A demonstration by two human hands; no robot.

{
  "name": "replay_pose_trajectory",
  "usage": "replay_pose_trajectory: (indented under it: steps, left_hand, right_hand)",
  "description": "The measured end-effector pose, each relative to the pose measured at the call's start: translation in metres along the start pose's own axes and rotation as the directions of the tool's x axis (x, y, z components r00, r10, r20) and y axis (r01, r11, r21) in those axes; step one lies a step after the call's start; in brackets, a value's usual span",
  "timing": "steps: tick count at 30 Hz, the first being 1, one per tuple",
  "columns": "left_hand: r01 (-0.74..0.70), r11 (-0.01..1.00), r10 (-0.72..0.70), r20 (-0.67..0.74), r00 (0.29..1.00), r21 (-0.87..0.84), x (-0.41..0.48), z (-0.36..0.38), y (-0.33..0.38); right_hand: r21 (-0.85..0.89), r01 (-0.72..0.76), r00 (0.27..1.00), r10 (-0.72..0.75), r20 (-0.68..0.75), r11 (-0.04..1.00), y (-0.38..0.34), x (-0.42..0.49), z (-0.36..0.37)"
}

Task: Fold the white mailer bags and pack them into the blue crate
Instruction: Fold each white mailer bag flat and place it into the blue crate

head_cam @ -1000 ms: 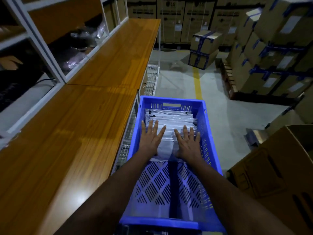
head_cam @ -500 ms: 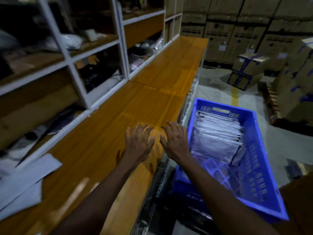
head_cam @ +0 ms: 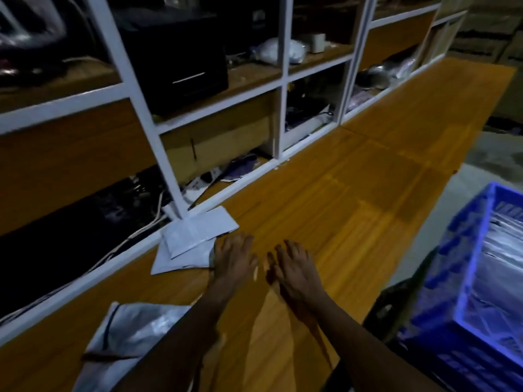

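Observation:
Two white mailer bags (head_cam: 192, 241) lie overlapped on the wooden counter (head_cam: 353, 199) against the shelf frame. My left hand (head_cam: 233, 257) hovers at their right edge, fingers spread and holding nothing; whether it touches the lower bag is unclear. My right hand (head_cam: 294, 268) is beside it over bare wood, fingers relaxed and empty. Another larger white mailer bag (head_cam: 133, 335) lies near the front left, partly under my left forearm. The blue crate (head_cam: 469, 278) stands at the right below the counter edge, with folded white bags (head_cam: 503, 250) stacked inside.
A white-framed shelf unit (head_cam: 135, 89) runs along the counter's back, holding a black box (head_cam: 181, 60), plastic bags and cables. The counter stretches away to the upper right. A dark object (head_cam: 396, 304) sits between counter edge and crate.
Both hands left the stack in the crate and swung left over the counter. The view has turned left, and the hands now reach the loose mailer bags by the shelf.

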State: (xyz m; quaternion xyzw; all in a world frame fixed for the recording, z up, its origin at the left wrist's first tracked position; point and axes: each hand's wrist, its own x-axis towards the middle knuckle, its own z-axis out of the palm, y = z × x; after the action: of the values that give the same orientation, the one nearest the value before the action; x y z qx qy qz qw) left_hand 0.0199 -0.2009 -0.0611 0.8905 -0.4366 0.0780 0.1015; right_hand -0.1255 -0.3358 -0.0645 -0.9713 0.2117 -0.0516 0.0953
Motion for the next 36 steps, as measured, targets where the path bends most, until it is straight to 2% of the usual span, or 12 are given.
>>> replay_pose_trajectory:
  steps: [4, 7, 15, 18, 22, 26, 29, 32, 34, 36]
  left_hand:
    - [0.007, 0.982, 0.010, -0.087, 0.996, 0.186, -0.003, 0.015, -0.041]
    - [0.011, 0.939, 0.045, -0.154, 0.987, 0.344, 0.002, 0.018, -0.062]
    - [0.062, 0.926, -0.103, 0.093, 0.990, 0.371, 0.047, 0.014, -0.092]
    - [0.081, 0.915, -0.130, 0.098, 0.987, 0.395, 0.053, 0.018, -0.096]
    - [0.059, 0.918, -0.097, 0.076, 0.992, 0.391, 0.056, 0.022, -0.100]
    - [-0.017, 0.947, 0.056, -0.112, 0.992, 0.320, 0.054, 0.018, -0.089]
    - [-0.093, 0.965, 0.144, -0.201, 0.969, 0.244, 0.042, 0.019, -0.060]
    - [-0.129, 0.983, 0.147, -0.136, 0.980, 0.130, 0.027, 0.024, -0.025]
    - [-0.156, 0.987, 0.158, -0.091, 0.983, 0.024, 0.016, 0.030, -0.002]
    - [-0.081, 0.993, 0.083, 0.011, 0.997, -0.084, 0.005, 0.036, 0.026]
  right_hand:
    - [-0.121, 0.014, 0.985, 0.007, 0.174, 0.993, -0.006, -0.006, 0.039]
    - [-0.114, -0.002, 0.984, 0.022, 0.179, 0.993, -0.004, -0.010, 0.047]
    - [-0.072, -0.022, 0.992, 0.030, 0.125, 0.997, -0.006, -0.010, 0.044]
    - [-0.063, -0.017, 0.992, 0.025, 0.122, 0.998, -0.005, -0.010, 0.045]
    - [-0.039, -0.036, 0.993, 0.040, 0.107, 0.999, -0.006, -0.009, 0.045]
    - [-0.002, -0.059, 0.992, 0.059, 0.109, 0.998, -0.005, -0.008, 0.044]
    - [0.100, -0.076, 0.997, 0.075, 0.012, 0.992, -0.004, -0.009, 0.041]
    - [0.236, -0.113, 0.977, 0.151, -0.151, 0.965, 0.003, -0.017, 0.039]
    - [0.282, -0.146, 0.960, 0.205, -0.190, 0.948, 0.009, -0.026, 0.034]
    - [0.312, -0.165, 0.952, 0.234, -0.198, 0.936, 0.018, -0.037, 0.027]
